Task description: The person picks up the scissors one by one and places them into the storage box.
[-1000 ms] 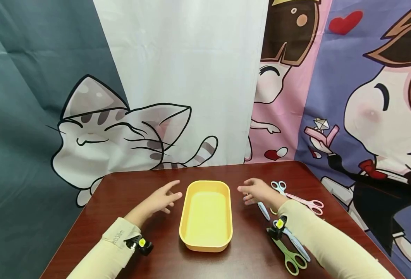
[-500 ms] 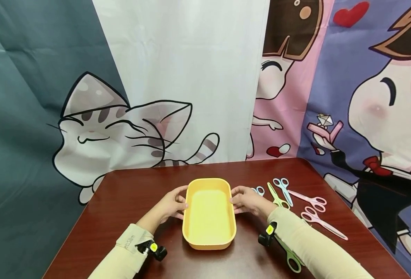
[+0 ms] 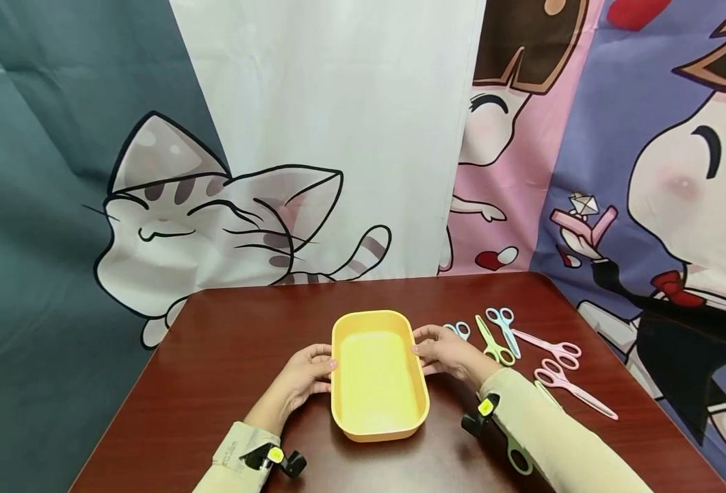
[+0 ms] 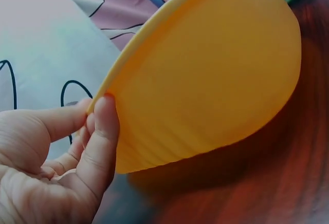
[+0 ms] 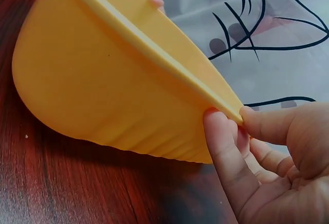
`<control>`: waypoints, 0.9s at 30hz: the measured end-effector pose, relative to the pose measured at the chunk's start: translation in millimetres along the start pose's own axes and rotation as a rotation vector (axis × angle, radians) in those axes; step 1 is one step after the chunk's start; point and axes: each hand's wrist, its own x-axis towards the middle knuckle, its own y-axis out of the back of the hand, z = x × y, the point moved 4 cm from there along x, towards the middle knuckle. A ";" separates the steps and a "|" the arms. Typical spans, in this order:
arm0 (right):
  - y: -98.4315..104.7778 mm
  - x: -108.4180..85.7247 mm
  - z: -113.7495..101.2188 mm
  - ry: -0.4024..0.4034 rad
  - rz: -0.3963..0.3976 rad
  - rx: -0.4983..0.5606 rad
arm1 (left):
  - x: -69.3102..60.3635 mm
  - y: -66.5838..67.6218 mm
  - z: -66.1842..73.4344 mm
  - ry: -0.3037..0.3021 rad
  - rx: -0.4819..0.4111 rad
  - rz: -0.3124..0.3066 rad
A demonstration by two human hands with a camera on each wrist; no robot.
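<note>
A yellow rectangular plastic tray (image 3: 380, 383) with rounded corners is in the middle of the table in the head view, and its inside shows bare. My left hand (image 3: 301, 378) pinches its left rim between thumb and fingers, as the left wrist view shows up close. On the opposite side my right hand (image 3: 451, 355) pinches the right rim, with the thumb over the edge and fingers against the outer wall (image 5: 118, 80). A shadow lies under the tray in both wrist views; whether its base touches the table I cannot tell.
Several scissors lie to the right: blue scissors (image 3: 506, 333), yellow-green scissors (image 3: 493, 344), pink scissors (image 3: 552, 349) and more pink scissors (image 3: 575, 390). Other blue scissors (image 3: 459, 330) and green scissors (image 3: 519, 457) are partly hidden by the right hand and sleeve. A cartoon curtain (image 3: 338, 103) hangs behind the table (image 3: 227, 342).
Both hands have come in from apart and taken hold of the tray's side rims. The tray has since shifted slightly right and turned a little. The right arm uncovers more scissors.
</note>
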 end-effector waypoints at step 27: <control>74.3 -20.0 -22.9 0.044 0.392 -0.997 | -3.7 -8.5 -23.1 -0.003 -0.283 -0.142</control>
